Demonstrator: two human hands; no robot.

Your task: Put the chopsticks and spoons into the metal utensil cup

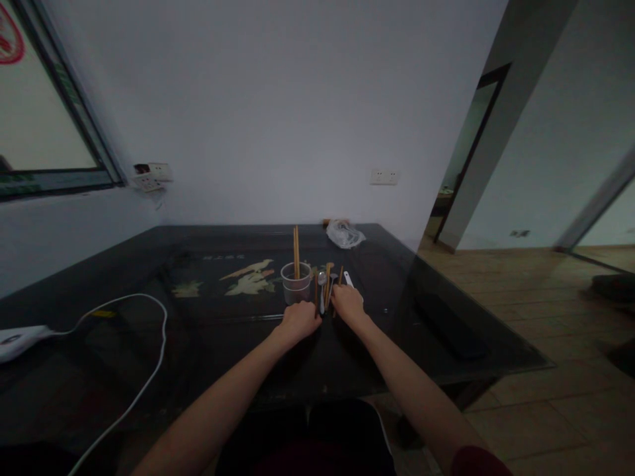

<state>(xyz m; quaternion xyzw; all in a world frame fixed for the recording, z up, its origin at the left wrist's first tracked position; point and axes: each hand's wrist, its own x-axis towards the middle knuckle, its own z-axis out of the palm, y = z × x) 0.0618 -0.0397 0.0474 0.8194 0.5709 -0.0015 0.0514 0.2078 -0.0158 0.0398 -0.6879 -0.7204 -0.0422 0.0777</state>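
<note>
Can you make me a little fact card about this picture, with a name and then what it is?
left hand: beside a thin brown stick; grip unclear
right hand: at another thin stick; grip unclear
between hands: metal spoon, more utensils
clear cup: upright, light chopsticks standing in it
table: dark, shiny, with a bird picture
far edge: crumpled plastic bag
left side: white cable

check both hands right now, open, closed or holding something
Left hand: fingers curled beside a thin brown wooden chopstick; grip cannot be told.
Right hand: fingers curled at another thin brown wooden chopstick; grip cannot be told.
</note>
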